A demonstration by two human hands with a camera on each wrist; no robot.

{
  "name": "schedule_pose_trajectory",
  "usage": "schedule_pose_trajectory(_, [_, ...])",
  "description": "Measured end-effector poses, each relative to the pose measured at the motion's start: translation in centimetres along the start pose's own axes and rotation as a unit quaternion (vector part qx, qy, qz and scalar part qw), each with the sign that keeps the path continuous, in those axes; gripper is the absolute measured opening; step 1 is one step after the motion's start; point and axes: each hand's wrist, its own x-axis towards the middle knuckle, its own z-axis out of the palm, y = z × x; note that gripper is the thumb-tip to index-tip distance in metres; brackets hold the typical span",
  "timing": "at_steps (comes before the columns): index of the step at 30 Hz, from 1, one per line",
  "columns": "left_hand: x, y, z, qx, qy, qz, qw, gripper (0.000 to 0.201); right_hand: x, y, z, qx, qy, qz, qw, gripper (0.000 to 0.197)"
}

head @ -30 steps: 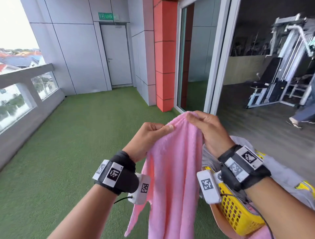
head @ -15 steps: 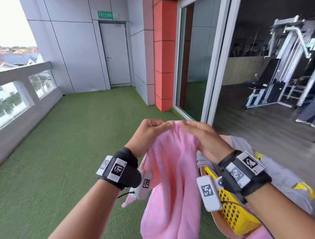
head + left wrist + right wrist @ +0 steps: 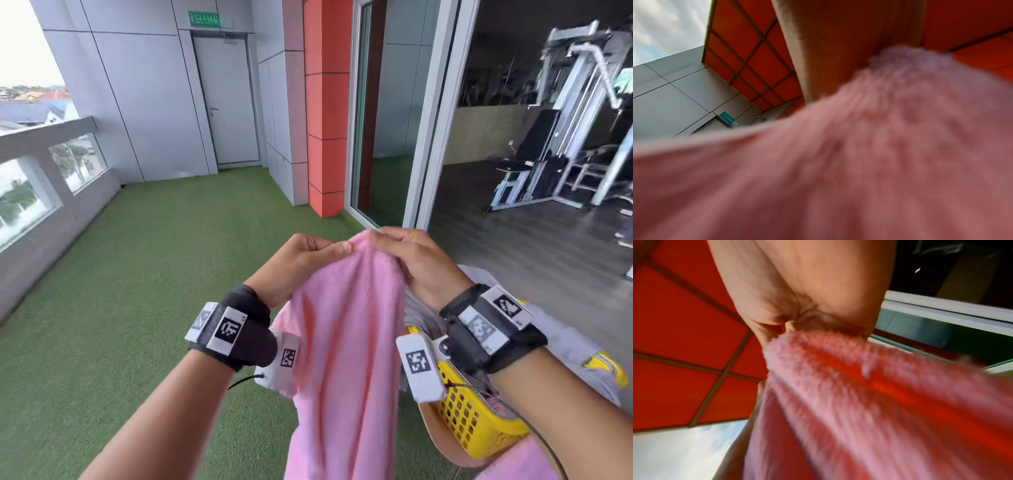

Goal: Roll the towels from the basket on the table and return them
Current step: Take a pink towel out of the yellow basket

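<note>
A pink towel (image 3: 346, 359) hangs in the air in front of me, held by its top edge. My left hand (image 3: 301, 260) pinches that edge on the left and my right hand (image 3: 411, 257) grips it on the right, the two hands almost touching. The left wrist view is filled by blurred pink towel (image 3: 838, 170). In the right wrist view the pink towel (image 3: 859, 402) runs down from my curled right hand (image 3: 807, 308). A yellow perforated basket (image 3: 476, 425) sits low on the right under my right forearm, with grey cloth (image 3: 565, 339) in and over it.
Green artificial turf (image 3: 137, 291) covers the balcony floor. A low wall with glass panels (image 3: 41, 192) runs along the left. An orange pillar (image 3: 327, 113) and a sliding glass door frame (image 3: 431, 113) stand ahead; gym machines (image 3: 565, 120) are inside on the right.
My hands have come closer together on the towel's top edge and dropped a little. The towel now hangs more bunched between them.
</note>
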Motion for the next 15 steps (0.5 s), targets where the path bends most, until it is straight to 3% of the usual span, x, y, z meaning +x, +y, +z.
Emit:
schedule_pose_trajectory(2, [-0.2, -0.4, 0.0, 0.017, -0.001, 0.0, 1.0, 0.056, 0.7, 0.2, -1.1, 0.059, 0.08, -0.019, 0.995, 0.015])
schedule_pose_trajectory(3, [-0.2, -0.5, -0.1, 0.022, 0.01, 0.009, 1.0, 0.059, 0.7, 0.7, -1.2, 0.047, 0.063, -0.014, 0.997, 0.016])
schedule_pose_trajectory(6, [0.5, -0.1, -0.1, 0.027, 0.039, 0.038, 0.998, 0.059, -0.3, 2.9, 0.5, -0.074, -0.098, 0.057, 0.991, 0.041])
schedule_pose_trajectory(7, [0.6, -0.1, -0.1, 0.033, 0.026, 0.04, 0.998, 0.06, -0.4, 3.0, 0.7, -0.084, -0.109, 0.047, 0.989, 0.043])
schedule_pose_trajectory(11, [0.1, -1.0, -0.3, 0.062, -0.028, 0.005, 0.998, 0.065, 0.4, 1.2, -1.5, 0.009, 0.08, -0.016, 0.997, 0.016])
schedule_pose_trajectory(12, [0.0, -1.0, -0.3, 0.063, -0.032, 0.001, 0.998, 0.066, 0.3, 1.2, -1.9, 0.011, 0.093, -0.018, 0.995, 0.015])
schedule_pose_trajectory(13, [0.1, -0.9, -0.2, 0.054, -0.032, 0.004, 0.998, 0.064, 0.1, 1.5, -1.8, 0.001, 0.073, -0.012, 0.997, 0.017])
schedule_pose_trajectory(15, [0.6, -0.3, 0.2, 0.029, -0.016, 0.02, 0.999, 0.057, -0.7, 2.6, -0.4, -0.052, -0.03, 0.028, 0.998, 0.035])
